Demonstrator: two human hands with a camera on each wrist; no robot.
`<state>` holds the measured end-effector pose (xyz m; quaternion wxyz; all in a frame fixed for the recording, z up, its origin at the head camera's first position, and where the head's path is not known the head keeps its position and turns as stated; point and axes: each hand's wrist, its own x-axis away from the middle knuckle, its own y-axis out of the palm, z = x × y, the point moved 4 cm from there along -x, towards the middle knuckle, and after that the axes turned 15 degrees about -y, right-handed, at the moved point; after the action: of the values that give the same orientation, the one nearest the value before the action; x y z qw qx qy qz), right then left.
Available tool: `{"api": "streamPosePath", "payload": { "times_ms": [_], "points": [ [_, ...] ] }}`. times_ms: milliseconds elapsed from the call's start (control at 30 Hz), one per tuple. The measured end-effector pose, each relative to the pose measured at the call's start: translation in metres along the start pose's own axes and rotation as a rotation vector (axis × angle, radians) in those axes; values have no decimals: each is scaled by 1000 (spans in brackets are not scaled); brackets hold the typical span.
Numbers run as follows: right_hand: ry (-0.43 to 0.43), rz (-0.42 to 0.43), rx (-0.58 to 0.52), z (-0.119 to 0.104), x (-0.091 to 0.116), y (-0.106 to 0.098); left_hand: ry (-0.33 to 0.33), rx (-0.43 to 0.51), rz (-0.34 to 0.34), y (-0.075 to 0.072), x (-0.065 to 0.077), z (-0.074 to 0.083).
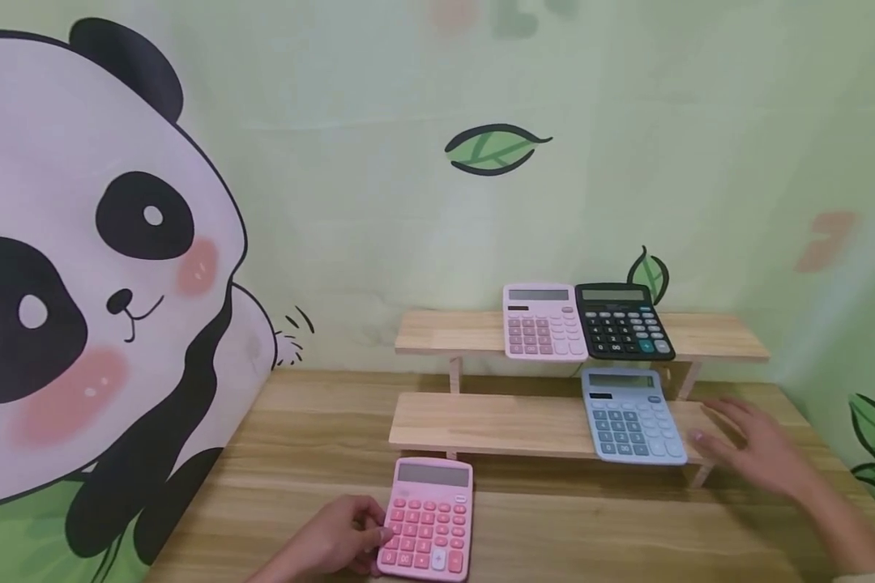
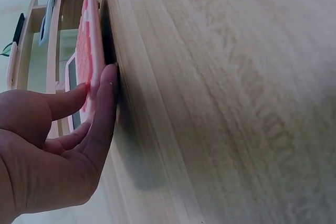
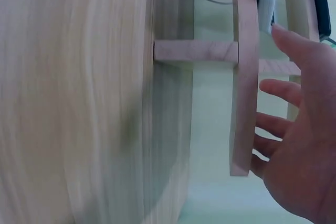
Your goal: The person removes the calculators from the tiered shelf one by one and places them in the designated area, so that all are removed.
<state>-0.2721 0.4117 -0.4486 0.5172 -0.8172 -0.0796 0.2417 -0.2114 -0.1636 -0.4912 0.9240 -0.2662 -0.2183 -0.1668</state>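
Note:
A bright pink calculator [image 1: 428, 516] is held by my left hand [image 1: 339, 534] at its left edge, low in front of the shelves. The left wrist view shows the thumb on the key side of this pink calculator [image 2: 90, 72] and the fingers beneath, close over the tabletop. A light blue calculator [image 1: 634, 421] leans back on the right part of the lower shelf [image 1: 492, 423]. Just right of it, my right hand [image 1: 761, 449] has its fingers spread over the shelf end. In the right wrist view its thumb tip is right at the blue calculator's edge.
On the upper shelf [image 1: 448, 330], a pale pink calculator [image 1: 543, 324] and a black calculator [image 1: 623, 322] stand side by side. Both wooden shelves rest on short legs on the wood-grain table [image 1: 591, 534]. Behind hangs a green cloth with a panda print [image 1: 211, 138].

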Motion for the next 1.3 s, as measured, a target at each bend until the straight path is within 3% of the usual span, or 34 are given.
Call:
{"api": "streamPosePath", "payload": {
  "times_ms": [133,233,300,433,533,733,1033,1133,1300],
  "points": [
    [0,-19,-13,3,1,-2,-5,-8,-1,0,-1,2],
    [22,-7,-24,6,4,1,-15,-65,6,-1,0,6],
    [29,15,-24,7,6,4,15,-155,53,-4,1,13],
    [29,52,-30,6,7,8,97,-354,224,-11,9,35],
    [19,56,-22,5,8,7,152,-389,281,-12,12,59],
    [37,14,16,4,5,4,263,-270,279,-5,10,110],
    [107,8,67,3,2,11,431,-39,312,14,-12,167],
    [118,16,56,4,3,11,441,49,308,19,-23,182],
    [117,31,50,3,3,10,376,300,184,29,-52,199]
  ]
}}
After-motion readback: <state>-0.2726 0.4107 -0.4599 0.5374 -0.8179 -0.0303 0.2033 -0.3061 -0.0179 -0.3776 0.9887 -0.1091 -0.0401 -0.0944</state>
